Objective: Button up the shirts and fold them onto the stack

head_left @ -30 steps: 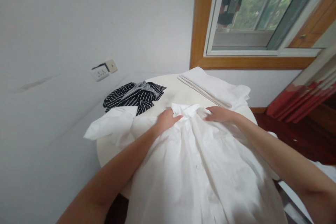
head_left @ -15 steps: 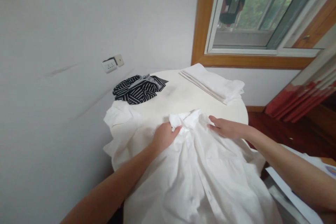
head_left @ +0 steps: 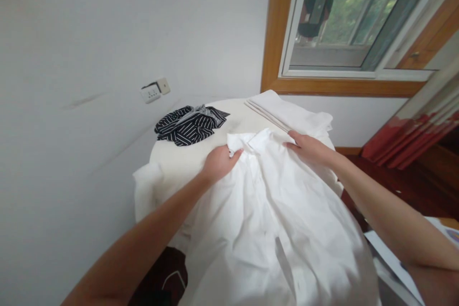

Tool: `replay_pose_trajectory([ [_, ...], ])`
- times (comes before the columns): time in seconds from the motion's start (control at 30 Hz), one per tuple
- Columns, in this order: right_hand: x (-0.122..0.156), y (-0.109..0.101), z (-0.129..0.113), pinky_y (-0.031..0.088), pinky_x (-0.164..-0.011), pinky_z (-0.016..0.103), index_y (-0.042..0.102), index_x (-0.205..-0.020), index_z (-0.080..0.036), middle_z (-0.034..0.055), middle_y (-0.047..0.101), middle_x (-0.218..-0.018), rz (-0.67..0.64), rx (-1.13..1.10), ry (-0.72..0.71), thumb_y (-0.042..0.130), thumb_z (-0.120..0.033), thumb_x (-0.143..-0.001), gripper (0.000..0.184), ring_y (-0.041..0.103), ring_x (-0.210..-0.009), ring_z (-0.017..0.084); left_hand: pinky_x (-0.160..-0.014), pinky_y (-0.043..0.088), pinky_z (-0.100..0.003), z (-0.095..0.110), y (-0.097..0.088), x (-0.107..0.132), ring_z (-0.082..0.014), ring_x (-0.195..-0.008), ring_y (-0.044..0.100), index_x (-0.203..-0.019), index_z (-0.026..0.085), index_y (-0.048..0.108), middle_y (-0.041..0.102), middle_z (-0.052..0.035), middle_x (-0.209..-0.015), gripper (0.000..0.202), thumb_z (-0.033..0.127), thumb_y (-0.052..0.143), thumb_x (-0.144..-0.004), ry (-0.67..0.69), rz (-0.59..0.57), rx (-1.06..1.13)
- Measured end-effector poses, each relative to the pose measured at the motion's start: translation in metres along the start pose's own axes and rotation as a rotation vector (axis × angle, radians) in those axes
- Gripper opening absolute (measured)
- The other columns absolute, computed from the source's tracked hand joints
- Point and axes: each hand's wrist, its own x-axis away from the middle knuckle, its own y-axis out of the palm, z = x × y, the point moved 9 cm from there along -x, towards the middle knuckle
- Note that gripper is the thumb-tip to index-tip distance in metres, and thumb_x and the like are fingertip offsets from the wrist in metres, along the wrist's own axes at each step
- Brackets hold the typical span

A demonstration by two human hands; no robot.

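A white button-front shirt (head_left: 247,210) spreads over the near half of the round table and hangs down toward me, its collar pointing away. My left hand (head_left: 220,162) is closed on the shirt just left of the collar, thumb on top. On the other side, my right hand (head_left: 306,148) pinches the fabric at the right shoulder, with some fingers hidden under the cloth. One white sleeve (head_left: 147,181) droops over the table's left edge.
A crumpled black-and-white striped cloth (head_left: 191,124) lies at the back left of the cream table (head_left: 236,110). Folded white fabric (head_left: 287,110) rests at the back right. Behind stand a wall with a socket (head_left: 150,93) and a wood-framed window. A red-and-cream curtain (head_left: 401,134) hangs at right.
Both hands have moved away from me, drawing the collar farther across the table toward the folded fabric. The left sleeve has shifted toward me and the shirt body lies straighter.
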Motion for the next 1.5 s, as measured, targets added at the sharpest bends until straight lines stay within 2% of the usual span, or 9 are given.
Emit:
replay_pose_trajectory([
  [0.17, -0.053, 0.0, -0.001, 0.046, -0.073, 0.034, 0.043, -0.126, -0.017, 0.0166, 0.07, -0.107, 0.075, 0.195, 0.084, 0.029, -0.045, -0.1, 0.041, 0.067, -0.095, 0.03, -0.079, 0.047, -0.034, -0.018, -0.015, -0.054, -0.0295, -0.092, 0.067, -0.096, 0.011, 0.071, 0.072, -0.0166, -0.092, 0.061, 0.058, 0.032, -0.095, -0.012, 0.089, -0.235],
  [0.47, -0.131, 0.015, 0.01, 0.043, -0.078, 0.034, 0.046, -0.125, -0.011, 0.019, 0.067, -0.108, 0.224, 0.259, 0.11, 0.025, -0.043, -0.101, 0.045, 0.062, -0.098, 0.03, -0.081, 0.045, -0.036, -0.051, -0.002, -0.118, -0.0329, -0.098, 0.065, -0.113, 0.012, 0.063, 0.071, -0.0187, -0.1, 0.062, 0.06, 0.029, -0.095, -0.133, 0.162, -0.316],
  [0.67, -0.126, 0.007, -0.032, 0.035, -0.096, 0.044, 0.045, -0.137, -0.013, 0.0205, 0.056, -0.128, 0.375, 0.267, -0.047, 0.041, -0.026, -0.096, 0.042, 0.047, -0.119, 0.034, -0.081, 0.044, -0.033, -0.055, 0.009, -0.123, -0.0308, -0.098, 0.066, -0.119, 0.013, 0.057, 0.071, -0.0164, -0.101, 0.057, 0.059, 0.036, -0.094, -0.129, 0.145, -0.352],
  [0.83, -0.107, 0.057, -0.077, 0.037, -0.101, 0.039, 0.052, -0.134, -0.019, 0.0148, 0.055, -0.134, 0.091, 0.108, -0.277, 0.035, -0.037, -0.099, 0.043, 0.049, -0.122, 0.027, -0.079, 0.044, -0.031, -0.047, 0.012, -0.135, -0.0289, -0.096, 0.066, -0.119, 0.013, 0.056, 0.071, -0.0158, -0.1, 0.054, 0.056, 0.034, -0.096, -0.073, 0.162, -0.346],
  [1.03, -0.117, 0.109, -0.056, 0.016, -0.114, 0.059, 0.023, -0.154, -0.026, 0.0072, 0.019, -0.161, -0.043, -0.036, -0.097, 0.017, -0.063, -0.096, 0.069, 0.014, -0.147, 0.03, -0.082, 0.042, -0.034, -0.023, -0.001, -0.16, -0.0308, -0.1, 0.064, -0.118, 0.011, 0.056, 0.069, -0.0186, -0.101, 0.056, 0.057, 0.033, -0.096, 0.046, 0.199, -0.359],
  [1.17, -0.139, 0.114, -0.055, 0.01, -0.114, 0.061, 0.02, -0.154, -0.026, 0.006, 0.017, -0.161, -0.013, -0.061, -0.069, 0.013, -0.068, -0.094, 0.074, 0.011, -0.148, 0.028, -0.092, 0.039, -0.04, -0.022, 0.004, -0.172, -0.0342, -0.111, 0.057, -0.125, 0.009, 0.052, 0.066, -0.0208, -0.11, 0.048, 0.045, 0.042, -0.095, 0.063, 0.157, -0.394],
  [1.27, -0.151, 0.114, -0.056, 0.01, -0.114, 0.061, 0.023, -0.154, -0.026, 0.0058, 0.018, -0.161, -0.016, -0.049, -0.07, 0.011, -0.066, -0.095, 0.072, 0.012, -0.148, 0.028, -0.105, 0.029, -0.048, -0.022, 0.01, -0.166, -0.0356, -0.129, 0.043, -0.142, 0.008, 0.037, 0.052, -0.0232, -0.136, 0.051, 0.029, 0.038, -0.096, 0.061, 0.238, -0.421],
  [1.37, -0.157, 0.113, -0.055, 0.011, -0.115, 0.06, 0.026, -0.153, -0.027, 0.0054, 0.019, -0.161, -0.002, -0.044, -0.075, 0.011, -0.06, -0.097, 0.067, 0.013, -0.148, 0.027, -0.114, 0.014, -0.052, -0.012, 0.026, -0.15, -0.0327, -0.142, 0.026, -0.149, 0.011, 0.029, 0.031, -0.0177, -0.155, 0.055, 0.017, 0.03, -0.094, 0.162, 0.287, -0.425],
  [1.5, -0.16, 0.114, -0.052, 0.013, -0.114, 0.061, 0.029, -0.152, -0.027, 0.0042, 0.02, -0.16, 0.008, -0.056, -0.068, 0.012, -0.055, -0.099, 0.062, 0.015, -0.148, 0.028, -0.117, 0.021, -0.04, -0.008, 0.06, -0.129, -0.0258, -0.141, 0.032, -0.143, 0.007, 0.041, 0.041, -0.0167, -0.15, 0.051, 0.018, 0.028, -0.095, 0.28, 0.206, -0.312],
])
